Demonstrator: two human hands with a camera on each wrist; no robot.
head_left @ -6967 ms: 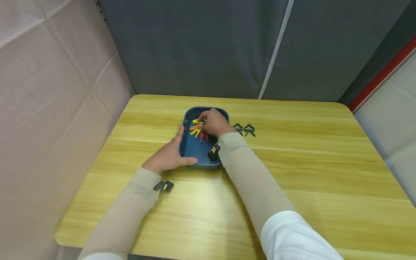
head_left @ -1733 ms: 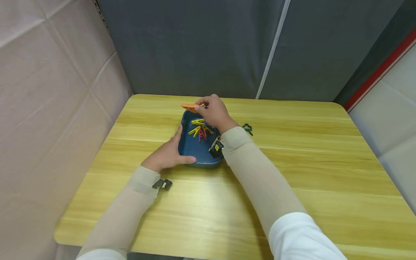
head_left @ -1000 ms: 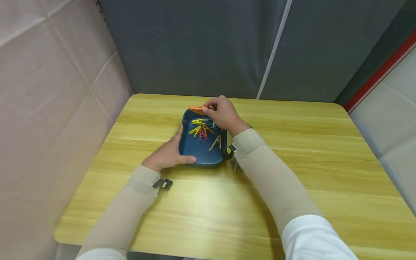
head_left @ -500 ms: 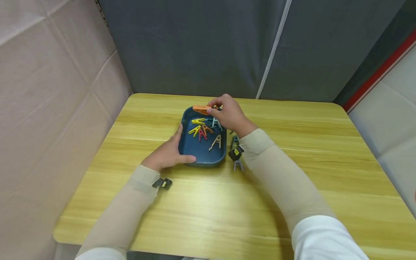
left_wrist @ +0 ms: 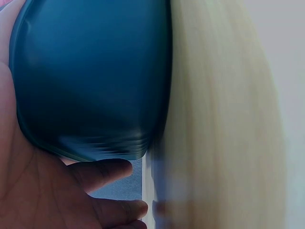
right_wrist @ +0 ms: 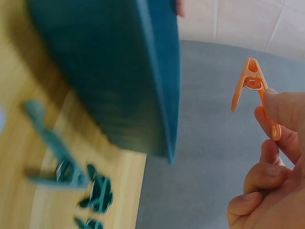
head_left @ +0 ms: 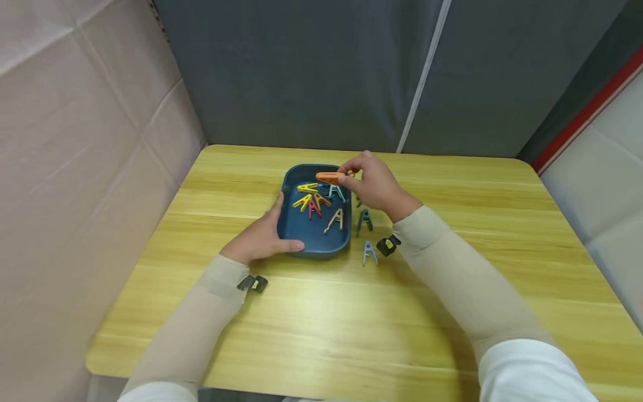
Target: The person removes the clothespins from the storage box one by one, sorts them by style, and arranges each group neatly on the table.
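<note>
The orange clothespin (head_left: 329, 177) lies roughly level, its long axis running left-right, jaws pointing left over the far right part of the blue tray (head_left: 293, 229). The right hand (head_left: 374, 184) pinches its right end between thumb and fingertips. The left hand (head_left: 258, 240) rests against the tray's near left wall, thumb along the near rim, fingers loosely curved. Yellow, red, brown, teal and beige pins lie in the tray below; a dark green pin (head_left: 365, 220) and a pale blue pin (head_left: 369, 253) lie on the wooden table (head_left: 492, 240) just right of it. The held pin is bright orange plastic.
</note>
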